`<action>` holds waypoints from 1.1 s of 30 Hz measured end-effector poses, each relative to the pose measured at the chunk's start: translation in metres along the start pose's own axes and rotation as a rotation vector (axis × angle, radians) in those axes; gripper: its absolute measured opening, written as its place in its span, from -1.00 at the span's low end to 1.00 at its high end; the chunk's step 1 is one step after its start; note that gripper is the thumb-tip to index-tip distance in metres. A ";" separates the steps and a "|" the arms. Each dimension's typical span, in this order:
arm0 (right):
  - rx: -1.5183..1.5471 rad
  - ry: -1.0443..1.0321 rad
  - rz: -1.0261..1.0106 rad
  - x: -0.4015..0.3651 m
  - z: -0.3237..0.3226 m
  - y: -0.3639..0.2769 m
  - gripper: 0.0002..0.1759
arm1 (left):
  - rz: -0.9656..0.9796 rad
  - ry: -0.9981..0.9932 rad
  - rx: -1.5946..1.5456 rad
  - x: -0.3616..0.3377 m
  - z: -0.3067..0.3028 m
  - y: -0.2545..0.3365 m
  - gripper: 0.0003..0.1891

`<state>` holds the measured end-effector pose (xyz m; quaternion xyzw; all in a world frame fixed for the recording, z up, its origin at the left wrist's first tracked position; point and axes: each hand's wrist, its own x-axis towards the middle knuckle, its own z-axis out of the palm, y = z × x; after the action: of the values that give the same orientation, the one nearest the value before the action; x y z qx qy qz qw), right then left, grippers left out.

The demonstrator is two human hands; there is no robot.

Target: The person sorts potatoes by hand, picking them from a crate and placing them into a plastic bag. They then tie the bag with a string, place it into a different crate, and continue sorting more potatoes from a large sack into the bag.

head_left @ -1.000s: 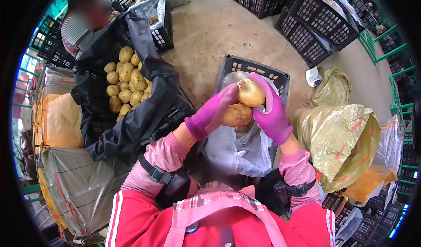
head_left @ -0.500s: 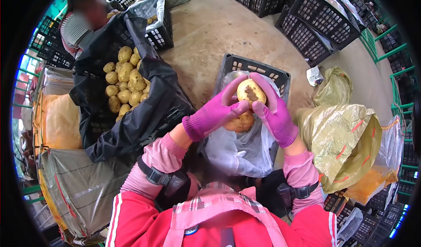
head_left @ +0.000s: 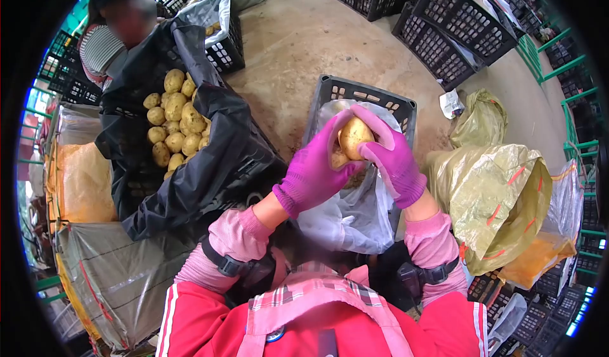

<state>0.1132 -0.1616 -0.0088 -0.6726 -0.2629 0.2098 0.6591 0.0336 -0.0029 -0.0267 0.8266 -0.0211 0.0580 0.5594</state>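
A yellow potato [head_left: 356, 138] is held between my two hands, which both wear purple gloves. My left hand [head_left: 317, 167] closes around its left side, and my right hand [head_left: 394, 160] grips it from the right with the thumb across its front. Dark specks of dirt mark the potato's skin. Another potato [head_left: 339, 159] shows just below it, partly covered by my left hand. Under both hands stands a black plastic crate [head_left: 411, 106] lined with a thin white bag [head_left: 346, 224].
To the left, a larger crate draped in black sheeting [head_left: 235, 122] holds many potatoes [head_left: 181, 119]. A person [head_left: 104, 49] sits behind it. Yellow plastic sacks [head_left: 485, 198] lie at the right. Stacked black crates [head_left: 466, 18] stand at the back right.
The potato has been turned, so its brown patch is out of sight. My left hand has swung further round it, and the lower potato is more covered.
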 end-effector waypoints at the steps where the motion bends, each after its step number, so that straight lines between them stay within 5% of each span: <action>1: -0.044 0.025 -0.011 0.000 0.001 0.005 -0.34 | 0.014 0.010 0.005 0.000 0.000 0.000 -0.08; 14: 0.357 0.055 -0.069 -0.004 -0.004 0.006 -0.18 | 0.014 -0.038 -0.406 0.002 -0.008 -0.003 -0.14; 17: 0.285 0.102 0.064 -0.003 0.003 -0.007 -0.15 | 0.034 -0.048 -0.436 0.000 -0.008 -0.009 -0.17; 20: 0.166 0.081 -0.048 -0.004 0.003 -0.003 -0.15 | 0.003 -0.129 -0.368 0.006 -0.015 -0.008 -0.21; 23: 0.361 0.061 -0.119 -0.004 0.004 -0.003 -0.13 | -0.086 -0.179 -0.468 0.006 -0.026 0.003 -0.22; 27: -0.010 0.086 -0.044 -0.002 -0.002 -0.005 -0.28 | -0.019 -0.154 -0.608 0.003 -0.013 -0.005 -0.20; 30: -0.046 0.184 0.056 -0.003 0.005 -0.004 -0.51 | -0.015 -0.204 -0.555 0.000 -0.003 -0.017 -0.19; 32: -0.231 0.209 -0.038 -0.003 -0.001 0.003 -0.56 | 0.056 -0.216 -0.583 0.002 -0.002 -0.024 -0.16; 33: -0.087 0.236 0.019 -0.003 -0.004 0.006 -0.53 | 0.055 -0.258 -0.608 0.003 -0.007 -0.018 -0.12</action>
<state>0.1137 -0.1662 -0.0153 -0.7230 -0.1859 0.1238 0.6537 0.0377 0.0108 -0.0402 0.6215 -0.1304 -0.0413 0.7714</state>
